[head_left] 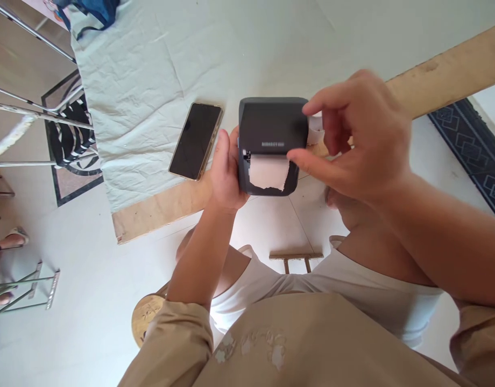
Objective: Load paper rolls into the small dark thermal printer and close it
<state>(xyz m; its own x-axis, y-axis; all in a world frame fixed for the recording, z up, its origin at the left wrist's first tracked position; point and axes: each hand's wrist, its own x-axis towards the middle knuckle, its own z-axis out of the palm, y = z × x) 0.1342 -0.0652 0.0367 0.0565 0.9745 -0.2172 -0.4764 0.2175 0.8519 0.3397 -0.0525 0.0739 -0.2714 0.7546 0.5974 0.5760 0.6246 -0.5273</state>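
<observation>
Right hand [352, 134] hides printer [271, 145] corner (paper [268, 172] torn).

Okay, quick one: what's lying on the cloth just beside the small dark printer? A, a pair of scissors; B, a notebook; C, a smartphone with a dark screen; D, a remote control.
C: a smartphone with a dark screen lies flat on the pale cloth, beside the printer gripped by the left hand.
</observation>
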